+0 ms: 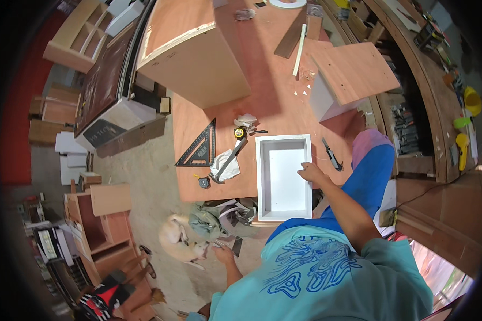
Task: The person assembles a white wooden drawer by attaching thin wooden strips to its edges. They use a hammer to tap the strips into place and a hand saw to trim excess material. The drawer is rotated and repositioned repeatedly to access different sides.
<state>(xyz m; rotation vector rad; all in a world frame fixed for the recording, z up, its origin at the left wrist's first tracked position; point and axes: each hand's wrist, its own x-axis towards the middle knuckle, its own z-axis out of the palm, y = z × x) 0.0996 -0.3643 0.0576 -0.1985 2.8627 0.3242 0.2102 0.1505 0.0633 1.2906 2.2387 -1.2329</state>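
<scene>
A white open-topped wooden box (261, 176), shaped like a drawer, lies at the table's near edge in front of me. Over its right wall, my right hand (310, 173) is closed, gripping the rim. Low and left of the box, off the table, my left hand (224, 253) is closed. A flat dark rectangular piece (237, 246), perhaps a scraper blade, sticks out beside its fingers; how it is held is unclear. Left of the box lie a hammer (230, 160), a yellow-black tape measure (240, 133) and a black speed square (201, 147). A utility knife (332, 155) rests on the right.
A large wooden cabinet box (198, 69) stands at the table's far left. A wood panel (353, 72) tops a white box at far right. A pale dog (178, 241) lies curled on the floor near my left hand. A tool shelf (407, 128) runs along the right.
</scene>
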